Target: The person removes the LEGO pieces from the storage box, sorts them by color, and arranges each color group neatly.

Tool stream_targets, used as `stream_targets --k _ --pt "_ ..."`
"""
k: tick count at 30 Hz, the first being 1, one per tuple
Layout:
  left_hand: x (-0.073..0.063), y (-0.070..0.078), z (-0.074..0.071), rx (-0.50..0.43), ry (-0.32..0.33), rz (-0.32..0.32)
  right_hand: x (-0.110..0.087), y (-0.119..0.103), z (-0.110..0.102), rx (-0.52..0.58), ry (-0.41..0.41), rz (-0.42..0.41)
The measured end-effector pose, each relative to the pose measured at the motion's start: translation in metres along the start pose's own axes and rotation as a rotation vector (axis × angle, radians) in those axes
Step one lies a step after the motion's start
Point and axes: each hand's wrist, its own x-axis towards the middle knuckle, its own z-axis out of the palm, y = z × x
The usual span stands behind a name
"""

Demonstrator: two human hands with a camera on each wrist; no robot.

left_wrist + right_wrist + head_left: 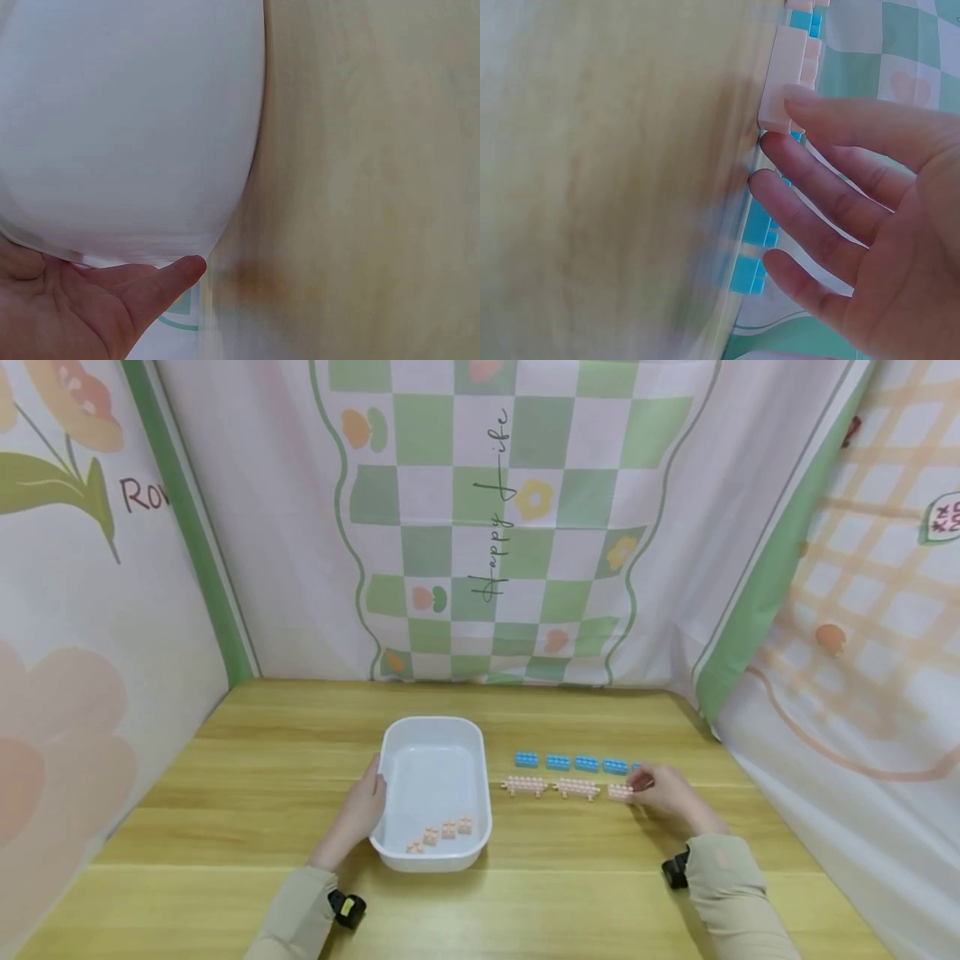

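Note:
My left hand (365, 802) grips the left side of a white rectangular tray (431, 864). Seen from the left wrist, the thumb lies along the tray's outer wall (135, 135). Inside its near end sit several small peach toy bricks (448, 830). Over to the right, my right hand (667, 791) pinches one end of a long pink building brick (780, 82) between thumb and index finger, the other fingers spread loosely. Two pink studded pieces with small side pegs, the nearer one (577, 788) and another (524, 786), lie left of it in a row.
Behind the pink row, several blue bricks (557, 762) line up; the rightmost is partly hidden by my right hand. The wooden table (570, 893) meets a checkered curtain (517, 552) at its back edge, with more printed curtains at both sides.

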Motion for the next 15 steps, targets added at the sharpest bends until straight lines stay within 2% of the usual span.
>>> stream_targets --k 5,10,15 --pt "0.001 0.0 0.001 0.002 -0.001 0.002 -0.005 -0.003 -0.004 0.024 -0.008 -0.027" --pt "0.0 0.0 0.0 0.001 0.005 0.015 -0.01 -0.008 -0.007 0.033 -0.01 -0.002" --pt "0.0 0.0 0.001 -0.002 0.006 0.014 -0.009 -0.015 -0.006 -0.01 0.047 0.002"
